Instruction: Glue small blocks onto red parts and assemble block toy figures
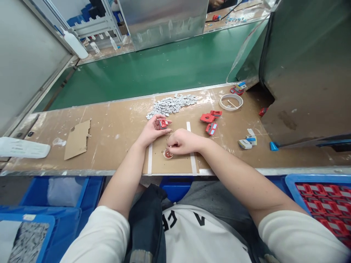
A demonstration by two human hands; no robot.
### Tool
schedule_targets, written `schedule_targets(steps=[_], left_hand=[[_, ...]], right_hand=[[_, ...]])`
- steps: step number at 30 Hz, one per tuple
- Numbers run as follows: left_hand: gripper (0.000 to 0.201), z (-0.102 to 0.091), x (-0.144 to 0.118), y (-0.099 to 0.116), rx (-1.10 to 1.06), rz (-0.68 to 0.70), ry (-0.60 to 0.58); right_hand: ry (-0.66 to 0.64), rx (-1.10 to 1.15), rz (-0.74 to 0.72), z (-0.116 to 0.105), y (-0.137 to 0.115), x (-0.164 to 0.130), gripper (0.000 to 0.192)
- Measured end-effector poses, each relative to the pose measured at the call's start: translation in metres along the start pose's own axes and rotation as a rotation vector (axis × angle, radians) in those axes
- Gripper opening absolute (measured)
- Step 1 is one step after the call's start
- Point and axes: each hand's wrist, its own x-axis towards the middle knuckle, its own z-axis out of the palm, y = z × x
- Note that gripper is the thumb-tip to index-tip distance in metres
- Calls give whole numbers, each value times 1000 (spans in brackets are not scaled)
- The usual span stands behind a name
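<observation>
Between the fingers and thumb of my left hand (152, 130) is a small red plastic part (163, 124) with some grey on it. Just beyond that hand spreads a pile of small grey pieces (171, 105). My right hand (182, 141) is closed, its fingertips lowered to a small round dish (168, 154) with reddish-brown contents. Whatever those fingers may pinch is too small to make out. The dish sits on a cardboard sheet (171, 166) held by white tape strips. To the right lie several red plastic parts (207, 118).
Beyond the bench runs a green belt (164, 69). A tape roll (231, 102) and small boxes (245, 143) lie to the right, near a large dark panel (309, 73). Cardboard (78, 140) and a white bottle (24, 147) lie left. A blue crate (294, 179) holds red parts.
</observation>
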Motion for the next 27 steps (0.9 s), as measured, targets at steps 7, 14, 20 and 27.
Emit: schedule_targets(steps=[7, 14, 20, 27], left_hand=[[72, -1, 0, -2, 18, 11, -11], [73, 0, 0, -2, 34, 0, -17], [73, -1, 0, -4, 56, 11, -14], [70, 0, 1, -4, 40, -3, -31]], right_hand=[[-35, 62, 38, -2, 1, -1, 28], [16, 6, 8, -4, 0, 0, 40], [-92, -10, -6, 2, -3, 1, 38], [268, 106, -21, -3, -1, 3, 50]])
